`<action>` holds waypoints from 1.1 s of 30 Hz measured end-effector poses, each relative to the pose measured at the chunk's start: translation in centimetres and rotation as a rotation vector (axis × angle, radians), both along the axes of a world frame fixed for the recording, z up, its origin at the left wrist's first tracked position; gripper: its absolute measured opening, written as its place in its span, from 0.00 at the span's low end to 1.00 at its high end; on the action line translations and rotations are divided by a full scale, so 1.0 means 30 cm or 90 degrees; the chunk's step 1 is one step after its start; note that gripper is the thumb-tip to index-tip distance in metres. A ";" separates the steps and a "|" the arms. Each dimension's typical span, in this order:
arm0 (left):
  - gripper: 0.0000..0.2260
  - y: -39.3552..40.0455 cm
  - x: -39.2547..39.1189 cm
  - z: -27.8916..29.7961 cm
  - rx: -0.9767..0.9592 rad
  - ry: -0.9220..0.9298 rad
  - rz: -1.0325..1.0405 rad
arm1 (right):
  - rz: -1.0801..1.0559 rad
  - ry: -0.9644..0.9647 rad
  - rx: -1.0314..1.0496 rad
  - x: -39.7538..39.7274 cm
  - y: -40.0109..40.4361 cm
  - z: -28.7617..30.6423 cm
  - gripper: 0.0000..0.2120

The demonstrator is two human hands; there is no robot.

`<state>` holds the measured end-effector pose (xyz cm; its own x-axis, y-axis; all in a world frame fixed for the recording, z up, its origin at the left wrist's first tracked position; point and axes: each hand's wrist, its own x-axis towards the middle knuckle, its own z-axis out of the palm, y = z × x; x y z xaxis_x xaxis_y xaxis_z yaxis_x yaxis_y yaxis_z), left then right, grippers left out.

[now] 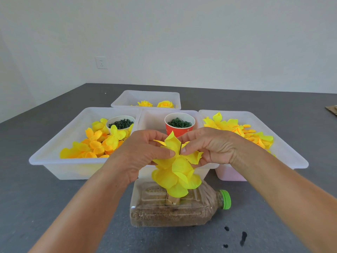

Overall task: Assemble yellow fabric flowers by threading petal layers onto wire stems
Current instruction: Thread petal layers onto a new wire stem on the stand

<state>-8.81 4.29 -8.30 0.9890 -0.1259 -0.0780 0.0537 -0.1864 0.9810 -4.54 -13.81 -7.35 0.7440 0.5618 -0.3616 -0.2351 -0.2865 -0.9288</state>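
Nearest the lens: dark spots (243, 238) on grey table (45, 207), lower right. Just behind, clear plastic bottle (173, 209) lying on its side, filled with brown grainy material, green cap (225, 199) pointing right. Thin wire stem (180, 148) standing upright above bottle; lower end hidden by petals, so seating point not confirmed.

Stacked yellow petal layers (177, 177) bunched on stem above bottle. Topmost petal layer (173, 143) held at wire tip. Left hand (145, 152) pinching that top layer, thumb tip against fabric just left of wire, fingers curled over from above. Right hand (213, 148) pinching same layer from right side, thumb tip close beside wire, fingers curled on fabric. Both forearms entering from bottom corners.

Behind hands: four white plastic trays. Left tray (54, 152) holding loose yellow and orange petals (94, 143) plus white cup (120, 123) of dark green rings. Middle tray (151, 119) holding red paper cup (179, 126) of green rings. Right tray (282, 143) holding flat yellow petals (240, 130). Far tray (145, 97) holding two finished yellow flowers (155, 104).

White wall behind, power socket (101, 62) at left. Brown cardboard scrap (331, 110) at far right edge of table.
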 end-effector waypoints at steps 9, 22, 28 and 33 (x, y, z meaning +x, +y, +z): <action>0.12 -0.004 0.008 -0.006 0.020 0.005 0.004 | -0.017 -0.059 -0.067 -0.028 0.001 0.009 0.11; 0.11 0.005 0.013 -0.015 0.089 0.006 -0.007 | -0.039 -0.093 -0.147 -0.023 0.012 -0.001 0.12; 0.11 0.004 0.016 -0.017 0.107 0.007 -0.011 | -0.046 -0.087 -0.146 -0.025 0.012 -0.003 0.11; 0.12 0.001 0.012 -0.012 0.102 0.013 -0.018 | -0.040 -0.086 -0.141 -0.029 0.014 0.002 0.11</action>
